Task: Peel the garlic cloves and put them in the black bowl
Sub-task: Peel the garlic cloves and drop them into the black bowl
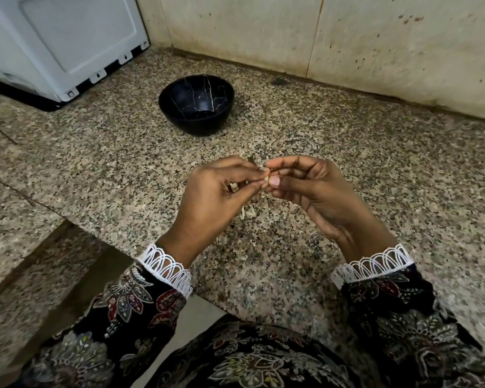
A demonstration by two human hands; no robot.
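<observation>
Over the speckled granite counter (pixel 347 169), both hands meet fingertip to fingertip: the left hand (pixel 216 197) and right hand (pixel 305 186) pinch one small pale garlic clove (pixel 266 178) between them, too hidden to tell which way it points. Papery peel scraps (pixel 248 212) lie just below. Glossy round black bowl (pixel 196 103) with thin white veins sits farther back, upright.

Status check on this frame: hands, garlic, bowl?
Left hand and right hand both pinch one garlic clove, mid-peel. Black bowl looks empty. Peel scraps on counter; path to bowl open.
</observation>
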